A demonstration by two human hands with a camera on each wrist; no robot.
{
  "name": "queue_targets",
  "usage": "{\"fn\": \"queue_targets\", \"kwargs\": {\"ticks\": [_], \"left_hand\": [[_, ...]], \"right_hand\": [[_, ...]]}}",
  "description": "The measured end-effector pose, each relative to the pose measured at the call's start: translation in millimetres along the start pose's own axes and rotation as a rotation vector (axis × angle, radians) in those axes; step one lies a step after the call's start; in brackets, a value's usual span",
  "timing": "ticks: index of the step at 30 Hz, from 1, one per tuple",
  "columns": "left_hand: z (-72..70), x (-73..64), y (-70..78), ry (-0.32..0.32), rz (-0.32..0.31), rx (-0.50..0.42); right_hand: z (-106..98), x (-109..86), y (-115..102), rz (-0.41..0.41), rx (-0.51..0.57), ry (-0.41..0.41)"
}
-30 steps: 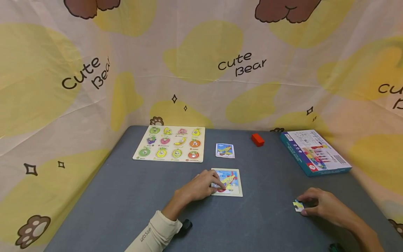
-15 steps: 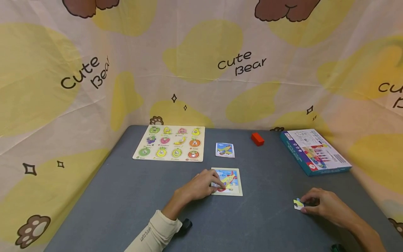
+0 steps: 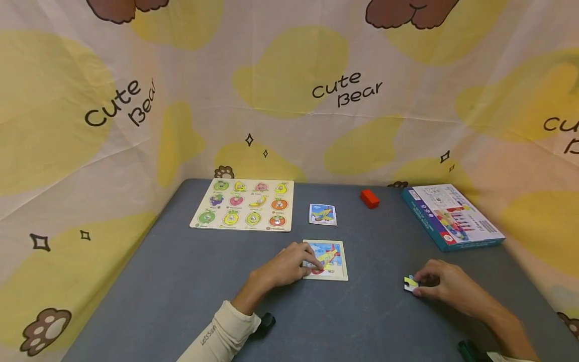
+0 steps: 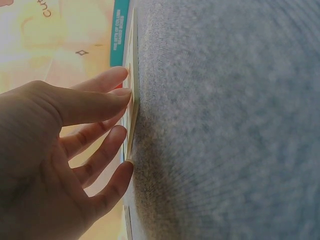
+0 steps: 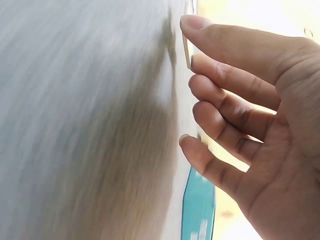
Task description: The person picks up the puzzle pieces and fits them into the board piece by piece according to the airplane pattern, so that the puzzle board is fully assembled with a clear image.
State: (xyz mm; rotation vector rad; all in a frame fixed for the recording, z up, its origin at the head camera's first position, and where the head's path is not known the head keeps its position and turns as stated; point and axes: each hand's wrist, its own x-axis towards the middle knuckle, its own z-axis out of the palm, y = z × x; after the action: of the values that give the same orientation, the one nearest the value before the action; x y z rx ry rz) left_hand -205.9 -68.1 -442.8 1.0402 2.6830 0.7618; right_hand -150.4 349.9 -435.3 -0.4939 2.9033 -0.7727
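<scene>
A small jigsaw piece (image 3: 409, 284), yellow, white and pale blue, is pinched between the thumb and fingertips of my right hand (image 3: 445, 284) over the right side of the table. In the right wrist view the piece (image 5: 187, 52) appears as a thin edge between thumb and index finger. My left hand (image 3: 289, 262) rests its fingertips on the left part of a wooden jigsaw board (image 3: 345, 261) with a yellow and red airplane picture. Its fingers look loosely bent in the left wrist view, with the thumb (image 4: 110, 106) at the board's edge. These fingers cover the board's lower left.
Behind the board lies an airplane picture card (image 3: 322, 214). A fruit puzzle board (image 3: 246, 205) occupies the back left of the grey table (image 3: 181, 281). Toward the back right are a red block (image 3: 369, 199) and a flat teal-edged box (image 3: 452, 216). Printed cloth walls surround the table.
My right hand has carried the jigsaw piece leftward and slightly away from me, toward the airplane board. My left hand stays in place on the board.
</scene>
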Motion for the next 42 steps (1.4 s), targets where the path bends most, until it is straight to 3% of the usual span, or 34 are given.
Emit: {"fn": "queue_targets", "kwargs": {"ticks": [10, 21, 31, 42], "left_hand": [[-1.8, -0.7, 1.4, -0.005, -0.007, 0.006], [-2.0, -1.7, 1.8, 0.008, 0.008, 0.017], [-4.5, -1.4, 3.3, -0.018, -0.010, 0.004], [-2.5, -0.1, 1.1, -0.007, -0.008, 0.010]], "right_hand": [[20, 48.7, -41, -0.171, 0.018, -0.002], [44, 86.0, -77, -0.193, 0.013, -0.109], [57, 101.1, -98, -0.238, 0.026, -0.130], [62, 104.2, -101, -0.253, 0.050, -0.122]]}}
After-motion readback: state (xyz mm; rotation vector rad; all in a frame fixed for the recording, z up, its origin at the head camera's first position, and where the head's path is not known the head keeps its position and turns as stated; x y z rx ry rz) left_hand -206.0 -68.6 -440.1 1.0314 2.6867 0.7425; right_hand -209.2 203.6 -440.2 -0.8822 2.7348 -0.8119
